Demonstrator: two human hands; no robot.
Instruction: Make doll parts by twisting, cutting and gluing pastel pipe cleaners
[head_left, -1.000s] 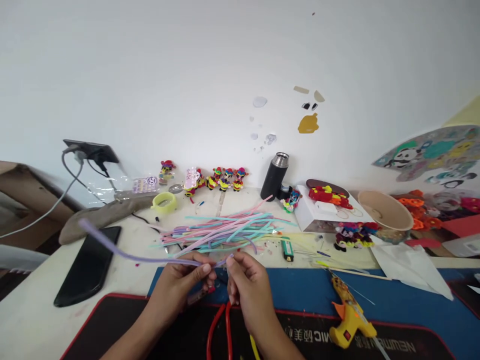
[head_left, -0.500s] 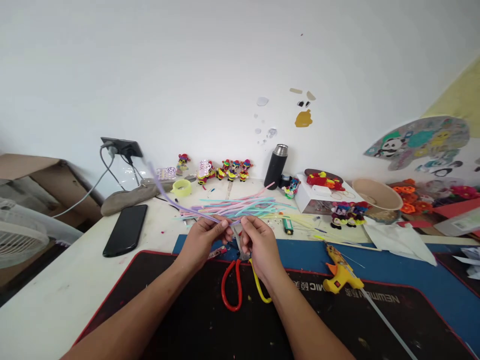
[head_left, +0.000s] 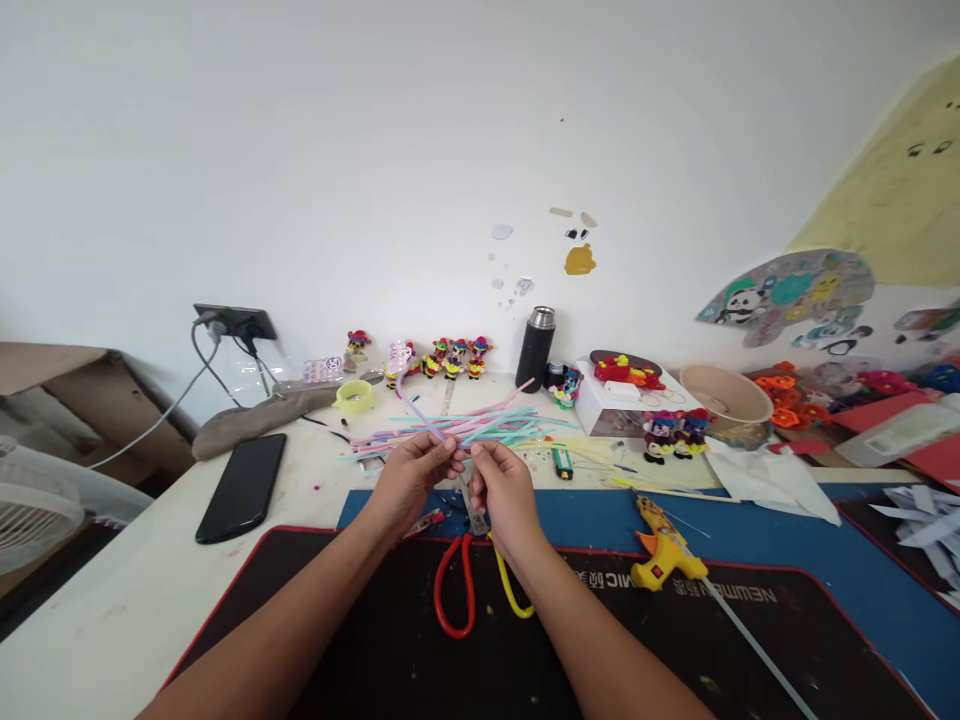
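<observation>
Pinched between thumb and fingers of my left hand [head_left: 412,480] is a lilac pipe cleaner [head_left: 421,415], its free length rising away toward the back left. My right hand [head_left: 504,490] is closed at the same strip's near end, close beside the left fingertips; the short piece between them is mostly hidden. Below the hands lie scissors with one red handle [head_left: 471,590] and one yellow handle [head_left: 504,578], their blades partly covered by my fingers. Just beyond, a loose pile of pastel pipe cleaners [head_left: 517,425] in pink, teal and purple spreads over the white table.
A yellow glue gun [head_left: 667,555] rests on the black mat [head_left: 360,640] at right. A phone [head_left: 241,488] and yellow tape roll [head_left: 355,397] lie left. Behind stand a black flask [head_left: 535,350], small figures [head_left: 456,358] and a white box [head_left: 615,410]. A fan [head_left: 34,490] is at far left.
The lilac pipe cleaner's free end has swung right and now looks shorter and more curved. Both hands keep their pinch close together. The camera view has shifted slightly.
</observation>
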